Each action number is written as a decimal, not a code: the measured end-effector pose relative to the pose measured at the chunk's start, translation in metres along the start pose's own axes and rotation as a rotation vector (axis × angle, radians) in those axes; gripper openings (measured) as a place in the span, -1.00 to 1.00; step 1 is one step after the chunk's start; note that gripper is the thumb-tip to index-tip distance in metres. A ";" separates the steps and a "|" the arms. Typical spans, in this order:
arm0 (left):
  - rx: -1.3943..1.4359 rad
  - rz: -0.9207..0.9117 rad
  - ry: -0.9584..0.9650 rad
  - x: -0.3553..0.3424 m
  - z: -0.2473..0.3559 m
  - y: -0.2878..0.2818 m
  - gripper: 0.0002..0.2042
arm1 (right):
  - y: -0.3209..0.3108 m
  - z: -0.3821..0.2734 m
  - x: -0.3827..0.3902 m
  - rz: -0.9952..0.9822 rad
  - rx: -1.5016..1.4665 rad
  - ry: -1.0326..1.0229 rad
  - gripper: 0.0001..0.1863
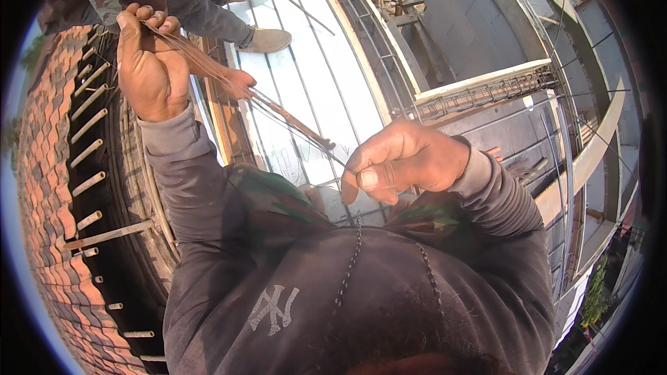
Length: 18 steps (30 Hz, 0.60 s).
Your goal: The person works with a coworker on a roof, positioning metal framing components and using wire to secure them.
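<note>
Raised at the upper left, my left hand [154, 69] has its fingers curled over one end of a bundle of thin tie wire [184, 45]. The strands slant down to my right hand [410, 163], which pinches the other end between thumb and forefinger above my lap. Behind the wire, another person's hand [240, 82] reaches in from the upper left. A brown, rusty-looking tool [299, 125] extends from near that hand; its exact kind is unclear.
White panels [306, 42] crossed by thin steel bars lie ahead, with another person's shoes [269, 40] on them. Rebar cages [486, 88] and formwork boards [479, 10] stand right. A tiled roof [45, 167] and protruding bamboo poles [89, 184] border the left.
</note>
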<state>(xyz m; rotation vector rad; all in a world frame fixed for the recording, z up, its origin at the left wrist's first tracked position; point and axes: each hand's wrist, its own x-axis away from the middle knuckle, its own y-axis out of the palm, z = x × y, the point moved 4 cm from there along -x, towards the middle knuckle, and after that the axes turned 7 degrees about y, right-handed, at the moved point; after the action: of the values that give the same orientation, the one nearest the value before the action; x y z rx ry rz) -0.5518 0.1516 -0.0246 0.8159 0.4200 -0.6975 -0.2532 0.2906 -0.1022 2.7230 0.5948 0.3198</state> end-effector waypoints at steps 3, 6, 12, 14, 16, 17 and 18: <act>0.021 -0.030 -0.006 -0.001 0.000 -0.005 -0.78 | -0.045 -0.011 0.018 0.474 -0.346 -0.361 -0.63; -0.112 0.003 0.024 0.015 -0.013 0.031 -0.75 | -0.097 0.004 0.026 1.091 0.344 -0.283 -0.72; -0.198 0.138 0.020 0.014 -0.006 0.009 -0.75 | -0.010 -0.002 -0.006 0.096 0.457 0.140 -0.74; -0.148 0.144 -0.015 0.009 -0.017 -0.010 -0.76 | -0.019 -0.004 0.004 0.170 0.218 -0.134 -0.73; -0.007 0.092 -0.124 0.006 -0.028 -0.018 -0.76 | -0.057 -0.001 0.018 0.362 -0.284 -0.508 -0.70; -0.071 0.089 -0.093 0.008 -0.030 -0.006 -0.76 | -0.082 -0.001 0.026 0.585 -0.269 -0.492 -0.68; -0.075 0.089 -0.091 0.013 -0.030 0.004 -0.76 | -0.101 0.001 0.032 0.801 -0.255 -0.472 -0.67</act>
<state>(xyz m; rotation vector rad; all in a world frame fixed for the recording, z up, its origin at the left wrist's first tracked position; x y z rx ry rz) -0.5421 0.1718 -0.0486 0.7244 0.3234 -0.6297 -0.2607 0.3912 -0.1356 2.5156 -0.6343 -0.0735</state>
